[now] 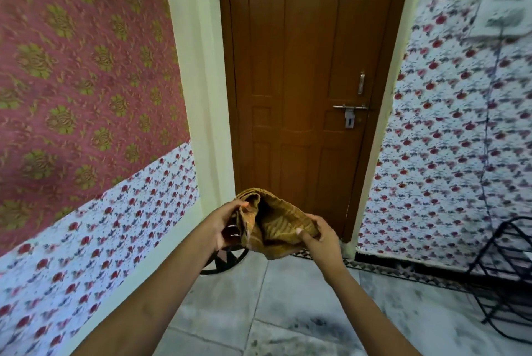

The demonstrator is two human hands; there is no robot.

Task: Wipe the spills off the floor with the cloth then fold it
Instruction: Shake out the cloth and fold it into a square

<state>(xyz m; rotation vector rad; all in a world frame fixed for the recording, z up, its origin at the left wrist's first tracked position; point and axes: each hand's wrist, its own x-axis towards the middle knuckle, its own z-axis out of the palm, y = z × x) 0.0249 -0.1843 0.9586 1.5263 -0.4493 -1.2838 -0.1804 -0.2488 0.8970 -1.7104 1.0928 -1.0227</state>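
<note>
A mustard-yellow cloth (273, 224) is bunched up in the air in front of me, partly doubled over on itself. My left hand (223, 224) grips its left edge, thumb on top. My right hand (322, 236) pinches its right edge, thumb pressed on the fabric. Both arms reach forward at about waist height above the grey marbled tile floor (259, 298). I see dark smudges on the tiles near the bottom middle; whether they are spills or the marble's pattern I cannot tell.
A closed brown wooden door (305, 82) with a metal latch stands straight ahead. Patterned walls flank it on the left and right. A black wire rack (506, 278) stands at the right edge. A dark round stand base (227, 262) sits on the floor below the cloth.
</note>
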